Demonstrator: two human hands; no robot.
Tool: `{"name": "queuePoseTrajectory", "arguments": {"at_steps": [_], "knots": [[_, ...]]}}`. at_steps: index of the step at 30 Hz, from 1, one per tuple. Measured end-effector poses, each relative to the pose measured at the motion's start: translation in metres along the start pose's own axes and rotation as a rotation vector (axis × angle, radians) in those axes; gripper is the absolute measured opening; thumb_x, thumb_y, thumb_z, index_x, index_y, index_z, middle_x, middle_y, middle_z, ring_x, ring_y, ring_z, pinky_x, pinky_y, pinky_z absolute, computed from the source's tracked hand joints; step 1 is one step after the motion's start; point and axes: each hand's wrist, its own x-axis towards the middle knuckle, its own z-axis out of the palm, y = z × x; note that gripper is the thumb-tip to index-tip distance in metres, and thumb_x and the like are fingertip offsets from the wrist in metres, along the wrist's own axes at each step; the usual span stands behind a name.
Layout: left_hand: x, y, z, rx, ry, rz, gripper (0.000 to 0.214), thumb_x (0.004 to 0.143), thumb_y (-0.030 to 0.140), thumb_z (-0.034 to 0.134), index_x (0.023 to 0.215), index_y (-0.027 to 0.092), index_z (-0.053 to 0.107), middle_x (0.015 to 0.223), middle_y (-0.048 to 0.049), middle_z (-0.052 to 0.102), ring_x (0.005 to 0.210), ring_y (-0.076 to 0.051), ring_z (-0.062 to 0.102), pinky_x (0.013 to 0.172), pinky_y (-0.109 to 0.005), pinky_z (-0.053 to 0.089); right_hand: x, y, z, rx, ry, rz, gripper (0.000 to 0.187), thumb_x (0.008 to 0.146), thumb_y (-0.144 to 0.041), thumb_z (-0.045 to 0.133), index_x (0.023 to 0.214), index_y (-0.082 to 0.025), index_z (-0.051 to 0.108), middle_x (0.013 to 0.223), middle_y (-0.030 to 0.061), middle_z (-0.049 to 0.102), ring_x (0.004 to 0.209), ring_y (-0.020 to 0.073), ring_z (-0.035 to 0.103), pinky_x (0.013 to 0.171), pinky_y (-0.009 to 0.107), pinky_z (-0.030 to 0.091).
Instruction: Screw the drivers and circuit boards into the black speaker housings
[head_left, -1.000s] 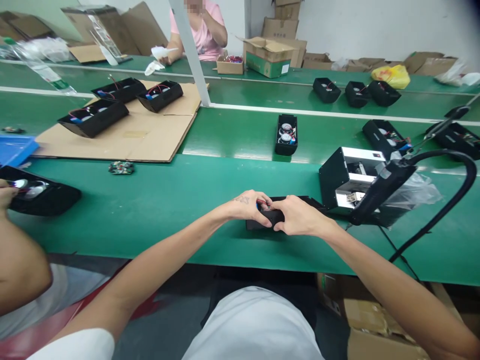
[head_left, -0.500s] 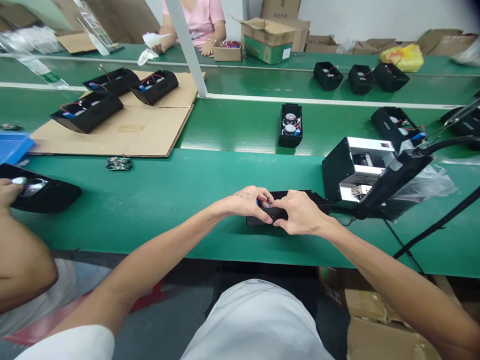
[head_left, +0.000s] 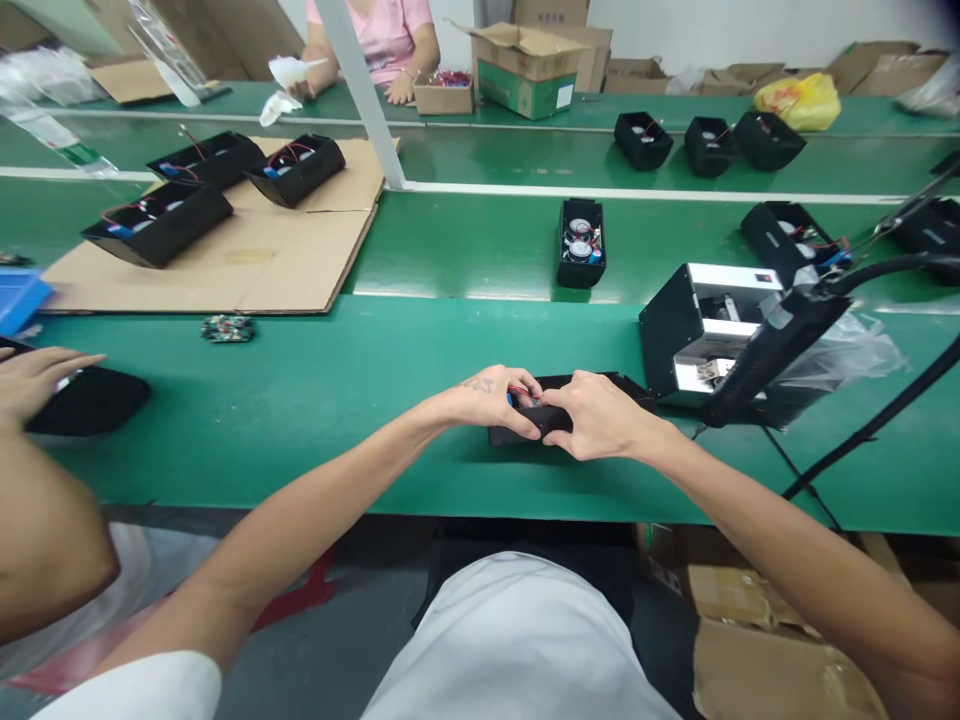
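A black speaker housing [head_left: 508,436] lies on the green bench in front of me, its long side facing me. My left hand [head_left: 495,398] grips its near wall toward the left end, thumb outside and fingers curled inside. Close beside it, my right hand [head_left: 600,415] pinches the same wall, with the index finger reaching over the rim into the housing. Red and blue wires show between the two hands. What the fingertips touch inside is hidden.
A black-and-white machine [head_left: 705,335] stands right of my hands, near a black arm [head_left: 780,350]. Circuit boards [head_left: 229,328] lie left, below a cardboard sheet [head_left: 255,260] bearing housings. An open speaker housing [head_left: 581,245] sits ahead. A co-worker's hand [head_left: 37,380] rests on another housing.
My hands keep almost the same grip on the housing. At the left, the co-worker's hand has moved over their housing, which has tilted. The whole view has shifted slightly.
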Motion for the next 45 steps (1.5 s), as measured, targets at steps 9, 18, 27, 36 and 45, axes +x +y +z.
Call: {"name": "queuePoseTrajectory", "arguments": {"at_steps": [9, 18, 27, 36, 45], "knots": [[0.003, -0.004, 0.001, -0.046, 0.008, 0.033, 0.051, 0.058, 0.038, 0.098, 0.099, 0.021, 0.074, 0.089, 0.0016, 0.071, 0.079, -0.016, 0.067, 0.067, -0.025, 0.048, 0.007, -0.001, 0.005, -0.012, 0.009, 0.061, 0.04, 0.081, -0.034, 0.082, 0.12, -0.023, 0.083, 0.081, 0.006, 0.08, 0.079, 0.0282, 0.072, 0.071, 0.035, 0.039], [0.003, -0.008, 0.001, 0.018, -0.005, 0.088, 0.039, 0.061, 0.035, 0.095, 0.091, 0.021, 0.075, 0.104, -0.002, 0.076, 0.089, -0.018, 0.07, 0.073, -0.026, 0.051, 0.004, -0.005, 0.004, 0.03, 0.01, 0.101, 0.04, 0.081, -0.035, 0.083, 0.121, -0.027, 0.083, 0.078, 0.0032, 0.079, 0.077, 0.0257, 0.072, 0.064, 0.033, 0.033], [0.002, -0.009, 0.002, 0.052, -0.021, 0.056, 0.038, 0.064, 0.036, 0.094, 0.092, 0.02, 0.075, 0.106, -0.0022, 0.076, 0.082, -0.017, 0.07, 0.071, -0.026, 0.051, 0.009, -0.007, -0.006, 0.108, -0.073, 0.111, 0.03, 0.077, -0.035, 0.084, 0.104, -0.023, 0.085, 0.072, 0.0029, 0.077, 0.065, 0.0209, 0.066, 0.058, 0.031, 0.032], [0.004, -0.009, 0.005, 0.029, -0.011, 0.106, 0.035, 0.064, 0.04, 0.097, 0.084, 0.02, 0.077, 0.108, -0.0017, 0.074, 0.085, -0.017, 0.069, 0.076, -0.028, 0.053, 0.007, -0.014, 0.001, -0.024, -0.032, 0.103, 0.03, 0.082, -0.032, 0.082, 0.11, -0.023, 0.085, 0.075, 0.0058, 0.079, 0.074, 0.0266, 0.073, 0.064, 0.033, 0.038], [-0.035, -0.043, 0.067, 0.695, 0.305, 0.545, 0.014, 0.081, 0.026, 0.092, 0.081, 0.022, 0.079, 0.12, -0.0042, 0.078, 0.152, -0.044, 0.047, 0.115, -0.061, 0.033, -0.104, 0.023, 0.001, 0.004, 1.384, 0.479, 0.052, 0.092, -0.036, 0.081, 0.139, -0.02, 0.066, 0.127, 0.0168, 0.072, 0.111, 0.0339, 0.071, 0.093, 0.049, 0.058]]}}
